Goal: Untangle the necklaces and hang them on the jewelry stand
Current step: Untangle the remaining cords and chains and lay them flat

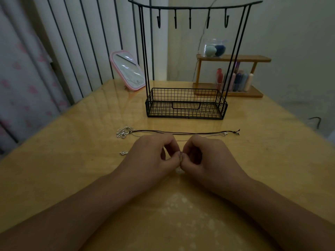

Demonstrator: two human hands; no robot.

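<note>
A black wire jewelry stand (pixel 186 104) with several bare hooks on its top bar stands at the middle of the table. In front of it lie the necklaces (pixel 181 132), dark and pale cords stretched left to right, with silver pendants (pixel 124 132) bunched at their left end and clasps at the right. A small silver pendant (pixel 123 152) lies apart, nearer me. My left hand (pixel 152 154) and my right hand (pixel 208 156) meet fingertip to fingertip just in front of the cords, both pinching a small silver clasp piece (pixel 181 155) of a thin necklace.
A pink-framed mirror (pixel 126 71) leans at the back left. A wooden rack (pixel 233 77) with bottles and a clear jar stands at the back right, behind the stand. The table (pixel 72 160) is glossy wood. Curtains and a barred window lie to the left.
</note>
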